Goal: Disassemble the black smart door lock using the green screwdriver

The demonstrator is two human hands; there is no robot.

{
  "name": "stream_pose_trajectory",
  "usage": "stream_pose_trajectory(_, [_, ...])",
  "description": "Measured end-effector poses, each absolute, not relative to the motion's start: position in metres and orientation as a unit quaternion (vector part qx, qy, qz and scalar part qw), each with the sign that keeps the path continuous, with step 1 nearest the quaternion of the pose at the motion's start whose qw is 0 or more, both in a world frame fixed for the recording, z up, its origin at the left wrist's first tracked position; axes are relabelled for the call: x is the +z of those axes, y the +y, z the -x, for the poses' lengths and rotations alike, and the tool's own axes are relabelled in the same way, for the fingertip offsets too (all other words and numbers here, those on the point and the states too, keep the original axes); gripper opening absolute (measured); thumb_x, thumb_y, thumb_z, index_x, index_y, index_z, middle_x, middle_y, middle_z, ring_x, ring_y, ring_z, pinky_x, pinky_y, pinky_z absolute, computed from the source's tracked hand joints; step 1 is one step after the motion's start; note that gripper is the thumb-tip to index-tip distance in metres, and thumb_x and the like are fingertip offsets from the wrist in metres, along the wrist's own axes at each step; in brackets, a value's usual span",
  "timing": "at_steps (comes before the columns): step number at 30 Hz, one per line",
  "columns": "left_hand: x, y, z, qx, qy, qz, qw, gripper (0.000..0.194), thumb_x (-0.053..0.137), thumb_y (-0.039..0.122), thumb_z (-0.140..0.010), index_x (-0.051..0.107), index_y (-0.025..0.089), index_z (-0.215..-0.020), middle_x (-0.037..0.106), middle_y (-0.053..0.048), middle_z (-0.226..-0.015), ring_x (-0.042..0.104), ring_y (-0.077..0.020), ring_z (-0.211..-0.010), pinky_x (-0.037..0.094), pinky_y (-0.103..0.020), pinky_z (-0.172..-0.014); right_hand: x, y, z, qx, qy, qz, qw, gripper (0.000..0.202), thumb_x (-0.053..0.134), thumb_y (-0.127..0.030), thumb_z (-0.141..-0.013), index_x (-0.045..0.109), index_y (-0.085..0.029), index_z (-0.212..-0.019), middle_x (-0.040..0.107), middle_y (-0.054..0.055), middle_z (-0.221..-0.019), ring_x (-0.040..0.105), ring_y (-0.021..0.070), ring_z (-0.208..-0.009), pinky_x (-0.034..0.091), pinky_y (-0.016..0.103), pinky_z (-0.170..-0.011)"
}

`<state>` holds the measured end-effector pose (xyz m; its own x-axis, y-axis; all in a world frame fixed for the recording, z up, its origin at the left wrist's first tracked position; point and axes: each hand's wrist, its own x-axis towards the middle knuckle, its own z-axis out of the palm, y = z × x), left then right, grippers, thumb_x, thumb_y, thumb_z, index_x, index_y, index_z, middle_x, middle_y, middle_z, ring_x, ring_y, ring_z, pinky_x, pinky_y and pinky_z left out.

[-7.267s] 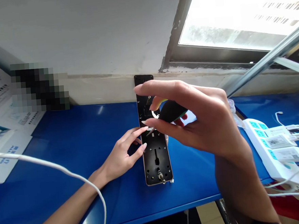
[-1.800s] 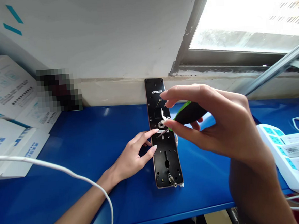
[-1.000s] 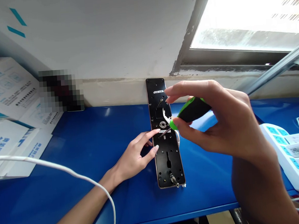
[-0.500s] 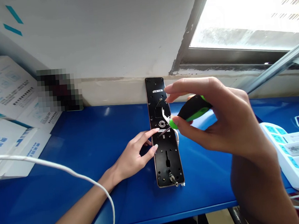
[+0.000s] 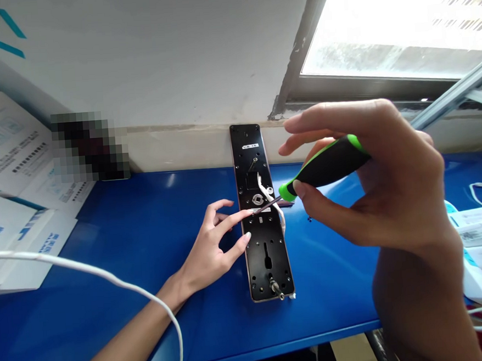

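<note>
The long black plate [image 5: 255, 259] lies on the table [image 5: 145, 225] near its middle, its length running from near to far, with its holed face up, which leaves the fittings within reach. Its far end shows against the wall [image 5: 175, 69]; whether they touch, I cannot tell. A metal post [image 5: 276, 289] stands out at the near end, and a white cable [image 5: 263, 187] runs from an opening over the right edge, apparently leaving the middle free. The left hand [image 5: 205, 254] comes in from the left, fingers loosely parted and gripping nothing, index fingertip and thumb at the plate's left edge, probably to steady it. The right hand [image 5: 402, 191] has its thumb and fingers closed around the green-and-black handle of a screwdriver [image 5: 333, 163], tilted so that the shaft slants down to the plate beside the left index fingertip, likely so that finger can guide the tip. Small dark bits [image 5: 309, 219] lie right of the plate. Farther out, white boxes [image 5: 18, 130] stand at the left, and a power strip [image 5: 472, 274] with white plugs lies at the right.
</note>
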<state>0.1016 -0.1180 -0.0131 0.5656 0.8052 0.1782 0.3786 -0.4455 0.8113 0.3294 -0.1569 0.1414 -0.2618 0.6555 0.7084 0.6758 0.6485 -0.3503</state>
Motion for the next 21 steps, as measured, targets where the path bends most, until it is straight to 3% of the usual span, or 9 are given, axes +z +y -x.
stream_pose_trajectory(6, [-0.0128, -0.1195, -0.1018, 0.268, 0.374, -0.799, 0.389, 0.044, 0.062, 0.036, -0.100, 0.054, 0.046, -0.142, 0.034, -0.001, -0.152, 0.062, -0.0164, -0.106, 0.056, -0.040, -0.103, 0.1429, -0.1577, -0.3253, 0.022, -0.793, 0.405, 0.454, 0.070, 0.070, -0.004, -0.069, 0.065, -0.038, -0.129, 0.072, -0.005, -0.117, 0.072, 0.0256, -0.101, 0.062, 0.040, -0.081])
stream_pose_trajectory(11, [-0.0153, -0.1183, -0.1047, 0.346, 0.345, -0.801, 0.346, 0.030, 0.067, 0.031, -0.097, 0.068, 0.036, -0.127, 0.041, -0.004, -0.146, 0.061, -0.0183, -0.110, 0.053, -0.041, -0.106, 0.1425, -0.1582, -0.3221, 0.050, -0.799, 0.386, 0.459, 0.068, 0.068, -0.004, -0.072, 0.064, -0.039, -0.130, 0.073, -0.005, -0.116, 0.072, 0.0244, -0.098, 0.063, 0.040, -0.083])
stream_pose_trajectory(17, [-0.0187, -0.1160, -0.1056, 0.436, 0.312, -0.788, 0.304, 0.006, 0.071, 0.021, -0.095, 0.076, 0.023, -0.098, 0.057, -0.004, -0.121, 0.062, -0.0125, -0.090, 0.055, -0.033, -0.088, 0.1448, -0.1597, -0.3211, 0.059, -0.795, 0.398, 0.455, 0.065, 0.070, -0.006, -0.075, 0.064, -0.042, -0.130, 0.072, -0.005, -0.124, 0.073, 0.0255, -0.101, 0.064, 0.040, -0.081])
stream_pose_trajectory(21, [-0.0107, -0.1162, -0.1029, 0.420, 0.300, -0.805, 0.293, 0.009, 0.071, 0.018, -0.094, 0.077, 0.021, -0.100, 0.063, -0.004, -0.106, 0.064, -0.0142, -0.093, 0.054, -0.030, -0.086, 0.1496, -0.1642, -0.3277, 0.047, -0.793, 0.406, 0.452, 0.068, 0.071, -0.006, -0.075, 0.062, -0.042, -0.132, 0.071, -0.006, -0.125, 0.073, 0.0254, -0.101, 0.063, 0.040, -0.082])
